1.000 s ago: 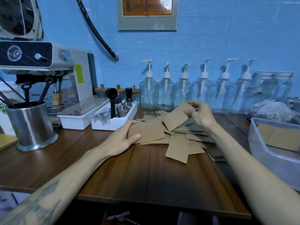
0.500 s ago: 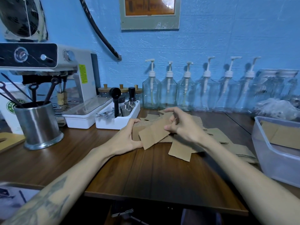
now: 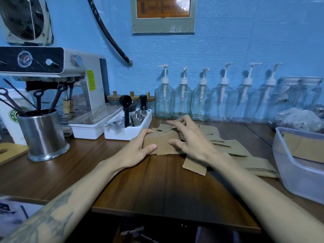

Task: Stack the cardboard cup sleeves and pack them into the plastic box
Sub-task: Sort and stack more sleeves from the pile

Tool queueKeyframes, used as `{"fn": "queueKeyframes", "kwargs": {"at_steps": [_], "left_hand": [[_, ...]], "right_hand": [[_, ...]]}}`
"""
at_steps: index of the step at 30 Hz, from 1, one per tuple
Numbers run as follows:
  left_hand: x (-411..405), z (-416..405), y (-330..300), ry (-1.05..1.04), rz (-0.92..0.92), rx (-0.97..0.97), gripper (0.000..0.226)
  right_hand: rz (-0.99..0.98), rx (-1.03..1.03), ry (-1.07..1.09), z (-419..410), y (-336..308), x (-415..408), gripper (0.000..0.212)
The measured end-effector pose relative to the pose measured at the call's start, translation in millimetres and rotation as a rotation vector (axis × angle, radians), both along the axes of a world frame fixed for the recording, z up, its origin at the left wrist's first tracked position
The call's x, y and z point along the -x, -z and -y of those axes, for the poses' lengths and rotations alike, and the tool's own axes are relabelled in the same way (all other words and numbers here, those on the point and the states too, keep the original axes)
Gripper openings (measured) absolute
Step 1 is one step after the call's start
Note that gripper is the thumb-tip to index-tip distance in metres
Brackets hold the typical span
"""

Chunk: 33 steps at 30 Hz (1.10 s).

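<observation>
A small stack of brown cardboard cup sleeves (image 3: 160,142) lies on the wooden table, just in front of the white tray. My left hand (image 3: 137,150) grips the stack's left end, fingers over the far edge and thumb on the near side. My right hand (image 3: 190,140) lies over the stack's right end, its fingers and thumb stretched out flat on the top sleeve. Loose sleeves (image 3: 233,148) are scattered to the right, and one (image 3: 194,166) lies partly under my right wrist. The clear plastic box (image 3: 296,179) stands at the right edge with a few sleeves (image 3: 305,149) inside.
A white tray of metal cups and tools (image 3: 128,131) stands just behind the stack. An espresso machine (image 3: 77,81) and a steel utensil pot (image 3: 43,135) are at the left. Several glass pump bottles (image 3: 201,100) line the back wall. The table's front edge (image 3: 175,216) is close.
My right hand carried a sleeve from the loose pile leftward and laid it on the stack that my left hand holds. The left hand has stayed in place.
</observation>
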<state>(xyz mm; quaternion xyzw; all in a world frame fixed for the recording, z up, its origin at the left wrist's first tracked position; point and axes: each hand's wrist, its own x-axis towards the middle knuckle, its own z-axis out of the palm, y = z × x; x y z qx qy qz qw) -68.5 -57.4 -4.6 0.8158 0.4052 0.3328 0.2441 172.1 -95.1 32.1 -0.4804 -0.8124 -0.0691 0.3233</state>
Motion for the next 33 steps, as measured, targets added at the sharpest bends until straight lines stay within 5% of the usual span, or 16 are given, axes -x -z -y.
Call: {"fn": "queueKeyframes", "kwargs": {"at_steps": [5, 33], "left_hand": [[-2.0, 1.6, -1.7, 0.062, 0.019, -0.027, 0.05], [-0.3, 12.9, -8.4, -0.041, 0.04, -0.238, 0.029]], "right_hand": [[0.318, -0.027, 0.022, -2.1, 3.3, 17.3, 0.056], [0.144, -0.013, -0.061, 0.2, -14.5, 26.6, 0.039]]}}
